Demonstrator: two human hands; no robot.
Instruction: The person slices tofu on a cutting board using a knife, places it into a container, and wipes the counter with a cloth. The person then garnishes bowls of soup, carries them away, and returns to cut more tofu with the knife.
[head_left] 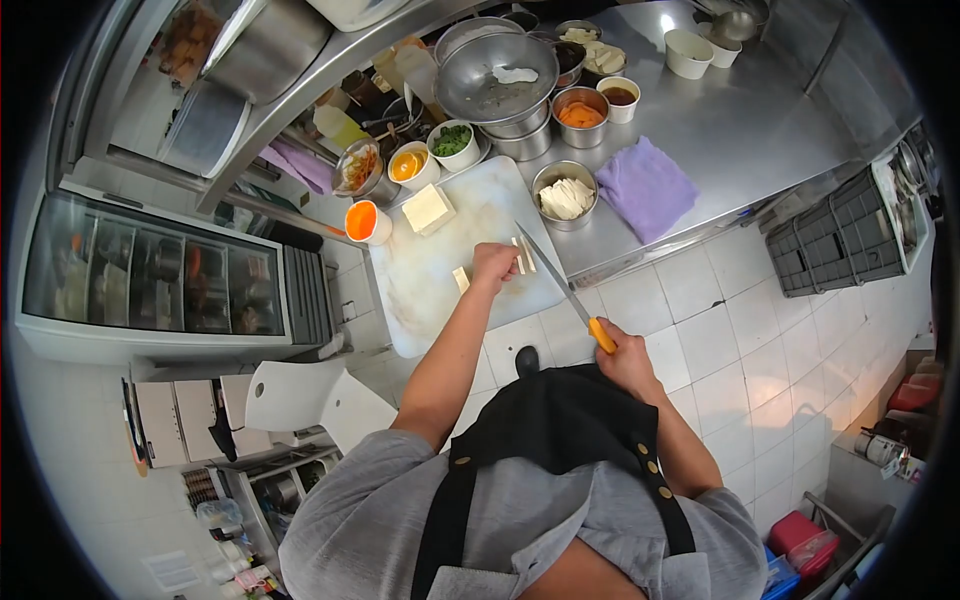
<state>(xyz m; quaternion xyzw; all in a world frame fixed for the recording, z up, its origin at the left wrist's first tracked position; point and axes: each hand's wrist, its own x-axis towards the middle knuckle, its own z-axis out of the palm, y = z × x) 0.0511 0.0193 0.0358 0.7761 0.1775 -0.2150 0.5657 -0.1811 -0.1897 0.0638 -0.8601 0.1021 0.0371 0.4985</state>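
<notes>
My right hand [627, 361] is wrapped round the yellow handle of a kitchen knife [574, 300]. Its long blade points up and left, its tip over the right side of the white cutting board [420, 290]. My left hand [495, 266] rests on the board with curled fingers, holding down a pale, tofu-like piece mostly hidden beneath them. Thin cut strips [529, 254] lie just right of those fingers, beside the blade. To the left is a small pale chunk [461, 279]. A larger pale block [428, 210] sits at the board's upper left.
A steel bowl of pale slices [566, 197] stands right of the board, beside a purple cloth [648, 188]. Behind are a tub of greens [453, 146], a bowl of orange slices [580, 115] and a large steel bowl [496, 80]. An orange-filled cup [367, 222] touches the left side.
</notes>
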